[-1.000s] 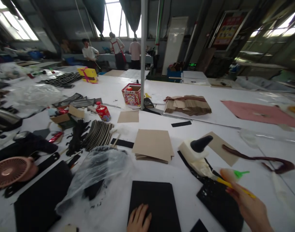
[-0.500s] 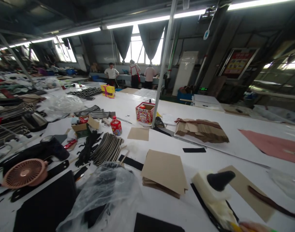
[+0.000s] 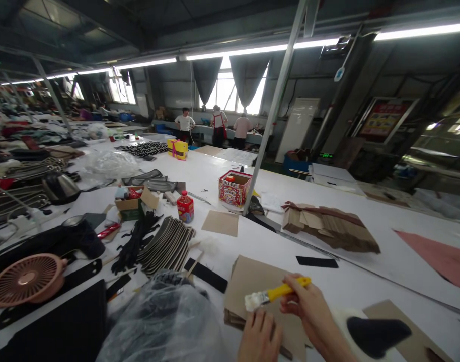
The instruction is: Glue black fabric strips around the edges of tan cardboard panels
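Note:
In my right hand is a paintbrush with a yellow handle; thick white paste coats its bristles. The brush head hovers over or touches the top sheet of a stack of tan cardboard pieces; I cannot tell which. My left hand rests on the near part of that stack, just below the bristles, fingers laid out and slightly bent. To the right, partly behind my right forearm, stands a whitish container with a dark pointed piece on it.
Clear plastic sheeting lies left of the stack, near curved strips and a pink fan. A metal post rises beside a red patterned box. Brown paper pieces lie behind. Several people stand near the windows.
My right hand has come from the lower right edge, by the whitish container, to the cardboard stack with the paintbrush. My left hand has entered view onto the stack. The camera view has shifted.

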Demonstrator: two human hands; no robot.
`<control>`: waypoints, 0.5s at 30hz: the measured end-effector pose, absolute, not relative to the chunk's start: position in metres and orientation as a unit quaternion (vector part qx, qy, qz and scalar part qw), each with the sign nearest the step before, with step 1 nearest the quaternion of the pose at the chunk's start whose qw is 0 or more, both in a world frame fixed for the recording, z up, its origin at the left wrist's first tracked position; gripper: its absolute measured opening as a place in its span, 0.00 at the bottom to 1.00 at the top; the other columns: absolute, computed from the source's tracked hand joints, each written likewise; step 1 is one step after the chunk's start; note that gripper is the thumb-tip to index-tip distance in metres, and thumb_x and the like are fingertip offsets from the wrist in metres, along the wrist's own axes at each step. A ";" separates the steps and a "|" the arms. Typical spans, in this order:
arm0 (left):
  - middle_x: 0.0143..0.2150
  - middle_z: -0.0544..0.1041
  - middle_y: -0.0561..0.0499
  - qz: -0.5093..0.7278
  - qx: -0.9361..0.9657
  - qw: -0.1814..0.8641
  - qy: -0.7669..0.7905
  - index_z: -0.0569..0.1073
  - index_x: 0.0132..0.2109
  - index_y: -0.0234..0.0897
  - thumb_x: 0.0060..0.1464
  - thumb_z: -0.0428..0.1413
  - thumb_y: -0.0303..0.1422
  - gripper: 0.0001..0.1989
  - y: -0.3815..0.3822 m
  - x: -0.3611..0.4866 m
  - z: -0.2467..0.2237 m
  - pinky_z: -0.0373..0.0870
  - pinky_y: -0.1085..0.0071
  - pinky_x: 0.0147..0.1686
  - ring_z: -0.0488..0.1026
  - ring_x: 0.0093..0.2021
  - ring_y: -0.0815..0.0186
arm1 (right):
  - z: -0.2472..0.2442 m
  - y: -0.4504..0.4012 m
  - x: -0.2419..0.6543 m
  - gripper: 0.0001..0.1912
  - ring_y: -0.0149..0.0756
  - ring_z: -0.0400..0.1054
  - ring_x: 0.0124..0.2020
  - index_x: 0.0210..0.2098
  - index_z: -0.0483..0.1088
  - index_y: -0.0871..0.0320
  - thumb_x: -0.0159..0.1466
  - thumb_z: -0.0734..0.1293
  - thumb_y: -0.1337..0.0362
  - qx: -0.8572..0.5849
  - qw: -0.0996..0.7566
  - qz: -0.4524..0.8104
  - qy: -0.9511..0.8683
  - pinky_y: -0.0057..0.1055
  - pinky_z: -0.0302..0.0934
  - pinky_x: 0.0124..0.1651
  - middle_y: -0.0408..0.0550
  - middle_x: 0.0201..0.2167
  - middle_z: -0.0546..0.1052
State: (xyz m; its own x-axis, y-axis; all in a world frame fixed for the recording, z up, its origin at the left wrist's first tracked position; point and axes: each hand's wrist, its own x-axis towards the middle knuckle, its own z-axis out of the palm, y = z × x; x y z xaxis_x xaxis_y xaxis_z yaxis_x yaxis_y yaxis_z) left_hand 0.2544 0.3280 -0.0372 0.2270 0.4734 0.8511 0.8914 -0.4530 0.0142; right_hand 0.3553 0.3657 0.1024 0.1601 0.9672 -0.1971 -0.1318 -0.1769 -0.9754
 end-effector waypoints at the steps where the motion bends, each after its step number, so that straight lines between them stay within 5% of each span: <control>1: 0.33 0.74 0.52 -0.427 -0.740 0.254 -0.454 0.71 0.33 0.39 0.56 0.49 0.31 0.06 0.330 0.254 -0.039 0.64 0.64 0.41 0.72 0.37 0.63 | 0.099 0.372 0.346 0.18 0.32 0.66 0.15 0.28 0.66 0.56 0.47 0.73 0.52 -0.559 0.506 0.540 -0.375 0.29 0.66 0.16 0.39 0.18 0.70; 9: 0.30 0.72 0.53 -0.493 -0.712 0.263 -0.425 0.69 0.30 0.40 0.54 0.48 0.26 0.08 0.342 0.256 -0.043 0.60 0.66 0.37 0.70 0.32 0.66 | 0.072 0.407 0.306 0.12 0.34 0.67 0.15 0.27 0.64 0.55 0.50 0.68 0.55 -0.575 0.443 0.571 -0.382 0.31 0.66 0.16 0.38 0.16 0.71; 15: 0.29 0.72 0.54 -0.493 -0.727 0.236 -0.416 0.69 0.29 0.39 0.53 0.47 0.25 0.09 0.346 0.254 -0.043 0.60 0.67 0.34 0.68 0.28 0.67 | 0.065 0.445 0.333 0.14 0.36 0.69 0.16 0.28 0.63 0.54 0.49 0.69 0.54 -0.606 0.505 0.482 -0.381 0.32 0.69 0.20 0.37 0.13 0.71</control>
State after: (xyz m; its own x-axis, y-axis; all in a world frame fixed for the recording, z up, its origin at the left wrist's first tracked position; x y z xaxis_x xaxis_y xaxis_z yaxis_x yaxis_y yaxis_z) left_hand 0.2537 0.3455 -0.0435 0.1673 0.3718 0.9131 0.8372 -0.5427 0.0676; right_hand 0.3329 0.4448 0.0648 0.2450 0.9489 -0.1991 -0.0239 -0.1994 -0.9796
